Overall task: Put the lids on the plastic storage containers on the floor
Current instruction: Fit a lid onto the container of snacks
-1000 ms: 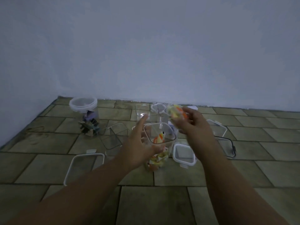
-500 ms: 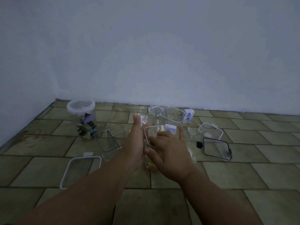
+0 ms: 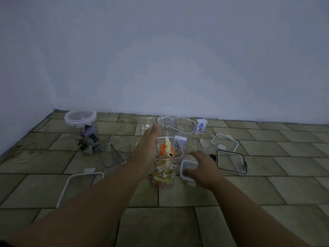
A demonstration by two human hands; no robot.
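On the tiled floor (image 3: pixel 178 195), a tall clear container (image 3: pixel 166 168) of colourful packets stands unlidded; the left hand (image 3: pixel 147 148) lies flat against its left side, fingers straight. Just right of it, the right hand (image 3: pixel 203 166) curls over a small white-rimmed lid (image 3: pixel 186 167), gripping it.

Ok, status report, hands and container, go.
Left hand braces packet-filled container, no lid on. Right hand on small lid beside it, grip unclear. Nothing between lid and rim.
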